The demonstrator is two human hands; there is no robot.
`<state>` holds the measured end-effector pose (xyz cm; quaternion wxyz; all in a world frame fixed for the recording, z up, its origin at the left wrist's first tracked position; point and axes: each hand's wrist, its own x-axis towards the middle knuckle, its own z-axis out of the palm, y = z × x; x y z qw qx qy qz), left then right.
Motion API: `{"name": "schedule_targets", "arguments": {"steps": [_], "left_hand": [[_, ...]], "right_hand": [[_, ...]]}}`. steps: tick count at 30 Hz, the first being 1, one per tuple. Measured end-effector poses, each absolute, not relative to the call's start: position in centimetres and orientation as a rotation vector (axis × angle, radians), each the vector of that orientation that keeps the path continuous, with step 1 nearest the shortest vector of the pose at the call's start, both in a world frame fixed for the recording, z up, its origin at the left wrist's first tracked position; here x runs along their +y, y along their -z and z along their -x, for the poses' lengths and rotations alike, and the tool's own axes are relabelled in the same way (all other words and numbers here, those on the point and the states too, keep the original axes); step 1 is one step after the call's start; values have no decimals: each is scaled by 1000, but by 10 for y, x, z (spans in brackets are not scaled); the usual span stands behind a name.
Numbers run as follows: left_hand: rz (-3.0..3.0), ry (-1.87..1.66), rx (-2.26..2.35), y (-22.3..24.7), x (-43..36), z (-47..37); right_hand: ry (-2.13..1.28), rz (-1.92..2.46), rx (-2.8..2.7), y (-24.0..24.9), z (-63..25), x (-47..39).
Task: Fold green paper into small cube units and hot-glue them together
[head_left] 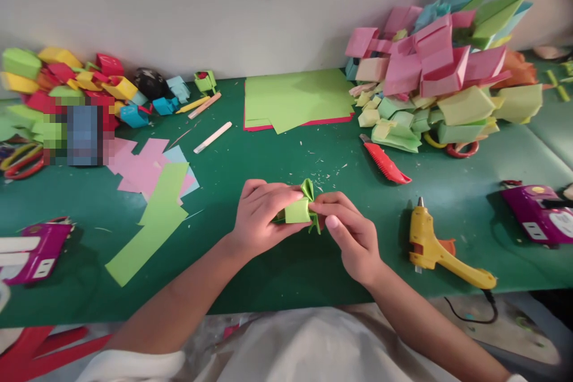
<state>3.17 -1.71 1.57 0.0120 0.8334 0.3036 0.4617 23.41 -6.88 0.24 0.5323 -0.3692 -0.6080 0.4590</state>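
A small folded green paper box [296, 211] with a looped paper bow [307, 190] at its right end is held just above the green table. My left hand [264, 209] grips its left side, fingers over the top and thumb below. At the right end, my right hand [351, 230] pinches the bow where it meets the box, index finger against the paper and thumb a little apart. Paper scraps lie on the table just beyond my hands. Parts of the box are hidden behind my fingers.
Green paper strips [152, 233] and pink pieces [143, 167] lie left. A yellow glue gun [430, 239] and red utility knife [385, 161] lie right. Stacked green sheets [299, 98] are at the back. Folded paper piles [425, 65] stand against the wall. A purple power strip [537, 215] is far right.
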Motion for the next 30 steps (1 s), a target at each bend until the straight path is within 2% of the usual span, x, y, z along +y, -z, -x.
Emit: {"name": "schedule_targets", "arguments": {"steps": [19,30], "left_hand": [[-2381,-1406,1045,-17,-24,-32],[-2586,-1215,938,-15,-24,-33]], "right_hand": [[-1212,896,-1411,-2,-232,-65],[-1405,971,-1093,1,-222,-62]]}}
